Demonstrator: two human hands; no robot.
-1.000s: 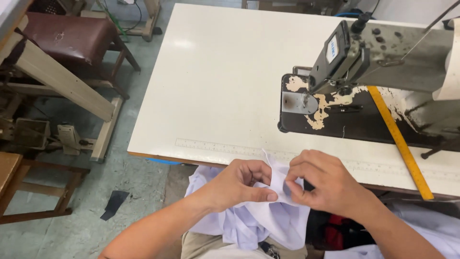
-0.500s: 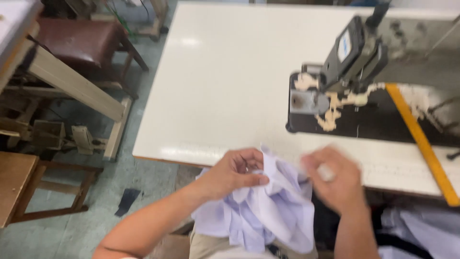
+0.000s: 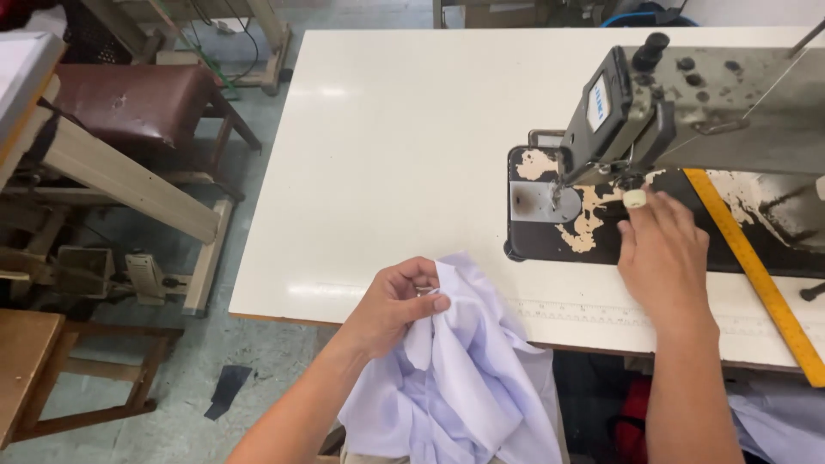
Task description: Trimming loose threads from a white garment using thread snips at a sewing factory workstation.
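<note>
At the near left edge of a smooth white table (image 3: 387, 155), the left hand (image 3: 391, 305) pinches a soft, crumpled pale lilac garment (image 3: 464, 378) spilling toward the lap. Far to its right, the right hand (image 3: 662, 253), fingers loosely spread and holding nothing, touches a small cream knob (image 3: 634, 198) under the grey metal sewing machine (image 3: 687, 103), beside a yellow ruler (image 3: 756, 275).
</note>
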